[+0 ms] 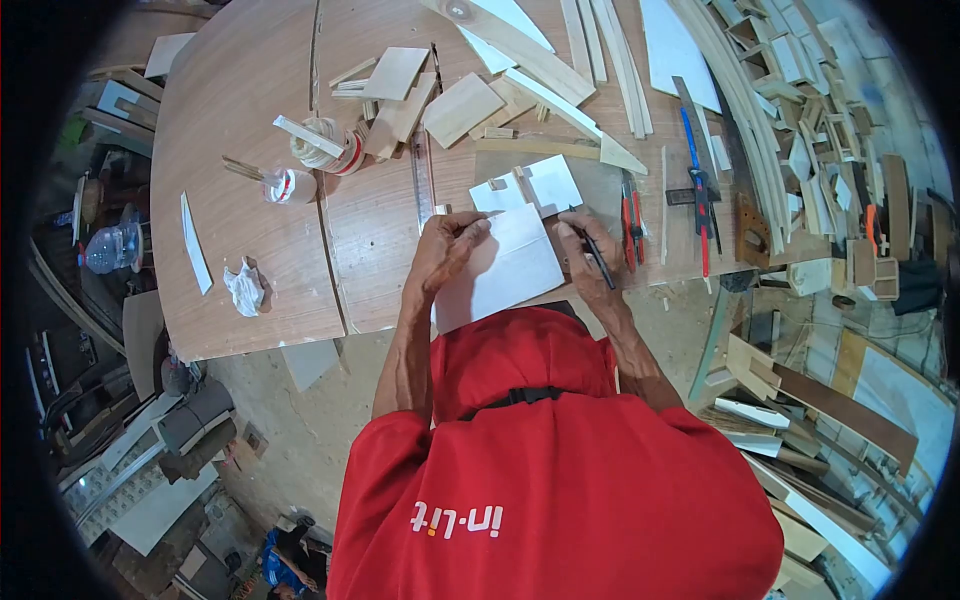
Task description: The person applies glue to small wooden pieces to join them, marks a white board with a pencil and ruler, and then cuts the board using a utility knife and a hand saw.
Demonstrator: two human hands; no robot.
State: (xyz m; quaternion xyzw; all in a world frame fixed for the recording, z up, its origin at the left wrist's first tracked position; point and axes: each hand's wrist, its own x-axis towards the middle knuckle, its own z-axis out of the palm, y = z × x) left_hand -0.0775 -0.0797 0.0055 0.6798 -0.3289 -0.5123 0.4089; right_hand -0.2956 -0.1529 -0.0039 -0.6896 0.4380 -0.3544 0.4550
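Red top (560,490): worn by the person, white lettering across the back.
White panel (505,262): flat-faced, in front of the person, its near part past the edge of the bench (380,285).
Left grip (452,245): closed on the panel's upper left corner, thumb and fingers together.
Right grip (597,258): closed around a dark pen (598,260), slanted, one end near the smaller white piece.
Smaller white piece (560,188): just beyond the panel, two small wooden blocks (524,186) on it, a thin grey-brown board (602,182) beneath.
Red-handled tool (628,222): right of the right grip.
Blue-and-black tool (694,150): farther right, lengthwise.
Crumpled white material (245,287): left side, near a white strip (194,243).
Jar (292,186): sticks standing in it; beside it, a wider container (340,152) with a strip across the top.
Wooden pieces (463,109): loosely piled, far middle.
Long pale strips (622,70): far right of the pile, side by side.
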